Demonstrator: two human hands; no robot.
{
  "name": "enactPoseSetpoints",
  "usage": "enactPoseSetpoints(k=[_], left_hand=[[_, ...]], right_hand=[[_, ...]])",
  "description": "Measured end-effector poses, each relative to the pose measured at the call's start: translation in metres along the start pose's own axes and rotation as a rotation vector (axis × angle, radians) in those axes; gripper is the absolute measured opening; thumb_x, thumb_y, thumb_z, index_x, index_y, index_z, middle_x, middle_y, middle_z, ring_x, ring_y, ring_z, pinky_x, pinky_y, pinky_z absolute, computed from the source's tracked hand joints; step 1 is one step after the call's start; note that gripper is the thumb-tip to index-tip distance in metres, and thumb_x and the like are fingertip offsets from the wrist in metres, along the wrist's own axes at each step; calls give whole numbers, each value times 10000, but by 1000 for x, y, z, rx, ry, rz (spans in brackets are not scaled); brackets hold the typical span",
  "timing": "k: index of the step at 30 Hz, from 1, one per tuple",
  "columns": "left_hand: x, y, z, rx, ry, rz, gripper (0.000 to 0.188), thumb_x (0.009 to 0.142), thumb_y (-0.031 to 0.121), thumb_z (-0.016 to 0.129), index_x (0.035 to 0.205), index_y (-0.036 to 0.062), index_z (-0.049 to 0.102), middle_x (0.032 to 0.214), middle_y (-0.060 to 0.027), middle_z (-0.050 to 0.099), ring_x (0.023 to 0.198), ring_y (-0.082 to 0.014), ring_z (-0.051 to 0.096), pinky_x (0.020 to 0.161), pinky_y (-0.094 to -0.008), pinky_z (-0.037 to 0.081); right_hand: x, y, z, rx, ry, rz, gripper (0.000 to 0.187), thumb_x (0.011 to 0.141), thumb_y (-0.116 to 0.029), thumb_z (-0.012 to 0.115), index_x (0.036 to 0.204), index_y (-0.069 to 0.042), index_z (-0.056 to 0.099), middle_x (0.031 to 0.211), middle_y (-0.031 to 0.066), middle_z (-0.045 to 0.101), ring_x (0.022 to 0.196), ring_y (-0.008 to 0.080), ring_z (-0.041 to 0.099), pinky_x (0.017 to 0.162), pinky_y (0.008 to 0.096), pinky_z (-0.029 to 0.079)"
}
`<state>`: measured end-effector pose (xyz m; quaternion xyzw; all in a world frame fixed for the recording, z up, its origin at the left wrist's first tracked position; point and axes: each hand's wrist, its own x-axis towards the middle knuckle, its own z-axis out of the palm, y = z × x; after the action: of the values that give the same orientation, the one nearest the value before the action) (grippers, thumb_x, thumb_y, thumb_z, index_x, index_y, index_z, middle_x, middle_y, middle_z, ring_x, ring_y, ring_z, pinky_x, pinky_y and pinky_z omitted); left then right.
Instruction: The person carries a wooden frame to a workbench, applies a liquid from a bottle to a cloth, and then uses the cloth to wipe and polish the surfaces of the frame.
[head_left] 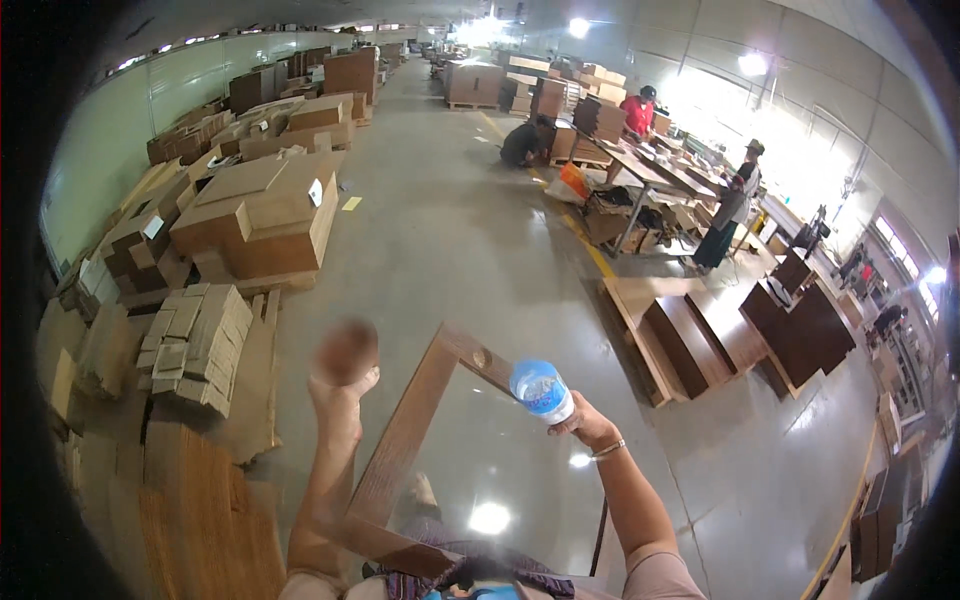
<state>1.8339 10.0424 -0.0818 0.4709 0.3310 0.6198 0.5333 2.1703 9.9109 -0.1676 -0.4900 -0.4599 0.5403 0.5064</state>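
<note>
A grey floor [430, 220] spread beneath a slanting brown wooden frame [407, 430]. The hands were apart: the left hand [345, 385] was beside the frame's left edge; the right hand [590, 425] clasped a blue-and-white container [542, 388] over its far edge. The step appeared to be handling the container, probably calling for a steady grip next. Blur hid whether the left hand held anything; the container covered part of the frame.

The glossy grey floor [410, 235] bears a brown cardboard-covered stack [265, 205] on the left, a small yellow slip [351, 203] just beside it, and brown panels [690, 335] on the right. Beyond those stands a metal-legged workbench [640, 172], boards [688, 178] lying along its top.
</note>
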Motion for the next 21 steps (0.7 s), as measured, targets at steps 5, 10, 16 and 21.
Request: enactPoseSetpoints(k=[5, 10, 16, 21], left_hand=[[149, -43, 18, -11, 1, 24, 403, 661, -107, 591, 1056, -25, 591, 916, -46, 600, 806, -131, 560, 704, -260, 476], [306, -72, 53, -23, -45, 13, 409, 667, -124, 574, 1063, -23, 590, 927, -46, 596, 810, -133, 561, 699, -263, 480], [474, -137, 86, -27, -87, 5, 418, 672, -107, 608, 1082, -22, 589, 935, -50, 602, 813, -137, 568, 692, -266, 488], [627, -204, 111, 52, -125, -29, 510, 645, -21, 657, 1137, -9, 519, 1017, -36, 569, 949, -144, 553, 874, -301, 438]], right_hand=[[149, -20, -38, 106, 28, 92, 486, 587, 79, 642, 1062, 2, 572, 850, -5, 538, 692, 95, 496, 605, 250, 441], [285, -45, -68, 168, 64, 67, 489, 583, 106, 631, 1059, 21, 561, 843, 11, 530, 685, 97, 489, 600, 252, 427], [465, -47, -118, 21, 102, 55, 457, 546, 47, 705, 988, -24, 611, 851, -26, 551, 744, 96, 511, 685, 243, 439], [644, -47, -171, 34, 91, 78, 398, 540, 27, 720, 918, -32, 609, 805, -26, 553, 707, 87, 511, 664, 242, 445]])
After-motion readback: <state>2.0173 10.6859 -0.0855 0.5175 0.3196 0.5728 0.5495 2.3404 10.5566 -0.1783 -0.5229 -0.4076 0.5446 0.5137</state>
